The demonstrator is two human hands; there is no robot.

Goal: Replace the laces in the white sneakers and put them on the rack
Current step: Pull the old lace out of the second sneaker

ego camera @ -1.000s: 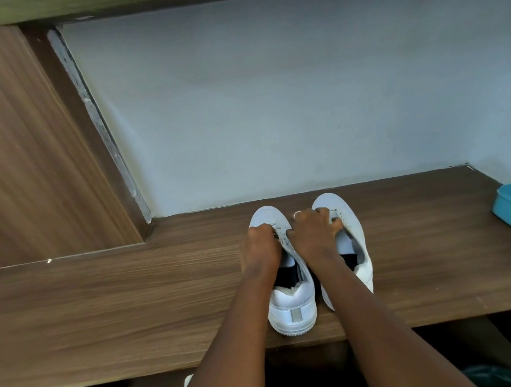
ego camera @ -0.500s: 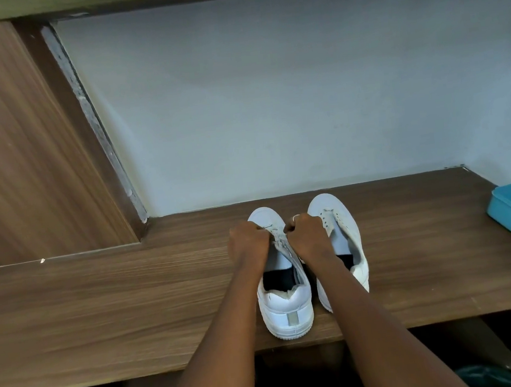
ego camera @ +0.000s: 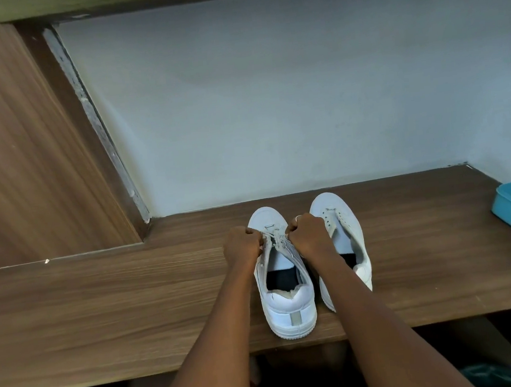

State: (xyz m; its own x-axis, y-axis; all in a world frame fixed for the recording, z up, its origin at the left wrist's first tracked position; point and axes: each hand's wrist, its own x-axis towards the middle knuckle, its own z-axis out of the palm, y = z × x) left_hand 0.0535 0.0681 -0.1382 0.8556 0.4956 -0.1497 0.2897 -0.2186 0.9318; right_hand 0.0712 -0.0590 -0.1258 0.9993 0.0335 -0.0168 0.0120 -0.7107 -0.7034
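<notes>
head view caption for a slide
Left hand and right hand grip the lace on one white sneaker beside its mate on a shelf

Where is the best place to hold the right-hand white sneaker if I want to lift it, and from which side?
Probably the heel collar of the right-hand sneaker, coming from the near side and above: its heel points toward you and its mouth stands open upward, so a thumb can go inside with fingers behind the heel.
</notes>
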